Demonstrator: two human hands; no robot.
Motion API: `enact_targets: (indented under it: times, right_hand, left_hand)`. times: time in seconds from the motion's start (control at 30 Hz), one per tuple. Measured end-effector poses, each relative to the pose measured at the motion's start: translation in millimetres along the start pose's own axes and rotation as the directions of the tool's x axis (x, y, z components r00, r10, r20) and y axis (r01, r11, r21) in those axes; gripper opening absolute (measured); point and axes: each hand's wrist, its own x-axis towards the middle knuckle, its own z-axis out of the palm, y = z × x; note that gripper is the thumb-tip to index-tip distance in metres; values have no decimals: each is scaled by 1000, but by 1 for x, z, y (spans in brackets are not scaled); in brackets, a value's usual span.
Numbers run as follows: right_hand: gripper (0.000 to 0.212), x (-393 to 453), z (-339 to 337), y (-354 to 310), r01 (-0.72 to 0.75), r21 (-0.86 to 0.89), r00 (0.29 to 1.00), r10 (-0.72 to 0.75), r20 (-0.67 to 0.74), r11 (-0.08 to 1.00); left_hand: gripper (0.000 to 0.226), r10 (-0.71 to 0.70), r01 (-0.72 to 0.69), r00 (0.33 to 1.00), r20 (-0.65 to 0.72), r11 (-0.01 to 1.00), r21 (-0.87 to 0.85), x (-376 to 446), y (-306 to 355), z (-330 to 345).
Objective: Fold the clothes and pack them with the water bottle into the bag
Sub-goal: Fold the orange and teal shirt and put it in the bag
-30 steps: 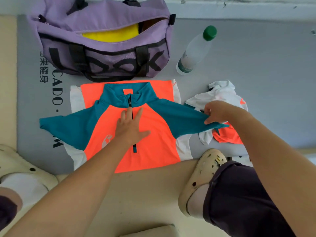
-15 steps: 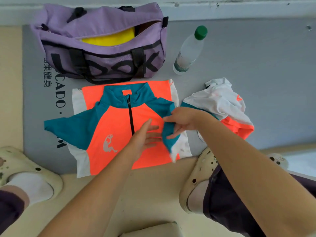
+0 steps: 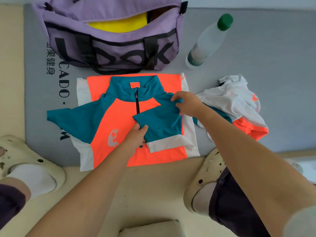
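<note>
- Left hand (image 3: 135, 135) pinched the cuff end of the folded-in teal sleeve (image 3: 159, 124), thumb on top, fingers tucked under the fabric, at the jersey's mid-chest.
- Right hand (image 3: 185, 102) gripped the same sleeve at its shoulder end, fingers curled into a bunch of teal cloth near the collar's right side.
- Jersey (image 3: 119, 120) lay flat, front up, on the grey mat (image 3: 256, 74); collar pointed away toward the bag, hem toward the person, long axis running near to far.
- Jersey cloth was thin, smooth and synthetic-looking: neon orange body, teal shoulders and sleeves, white side panels, short black zip at the neck, small pale figure print on the chest.
- Right sleeve was folded across the chest, lying diagonally, with a white side strip turned over below it; left sleeve (image 3: 68, 120) was spread out flat to the left.
- Second garment (image 3: 239, 106), white with orange and teal, lay crumpled in a soft heap just right of the jersey, partly behind the right forearm.
- Bag (image 3: 109, 40), purple fabric duffel with black straps and lettering, sat just beyond the collar, zip open, something yellow (image 3: 119, 24) inside.
- Bottle (image 3: 208, 43), clear plastic with green cap, lay right of the bag, cap pointing far-right.
- Pale clogs (image 3: 203, 182) flanked the hem on the beige floor (image 3: 153, 194).
</note>
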Motion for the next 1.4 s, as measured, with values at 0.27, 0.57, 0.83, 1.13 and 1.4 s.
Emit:
enact_targets:
  times: [0.27,0.57,0.83,1.13,1.4]
  right_hand:
    - [29,28,-11,-3,70,-493,992,-115,-61,867]
    - [26,-44,29,30,-319,-58,932,302,-202,946]
    - [22,-118,74,80,-384,-19,911,376,-170,923]
    - [21,-127,65,102,-498,190,840,525,-135,846]
    - [21,-127,76,106,-406,362,886,458,-68,839]
  left_hand:
    - [17,157,-115,980,-122,949,293,11,-4,-2]
    - [17,205,-121,966,-157,896,427,11,-5,5]
    - [24,219,-137,965,-145,890,435,5,-5,3]
    - [29,201,-115,967,-155,892,437,4,-4,4]
    - [26,192,-113,965,-176,918,381,5,-8,4]
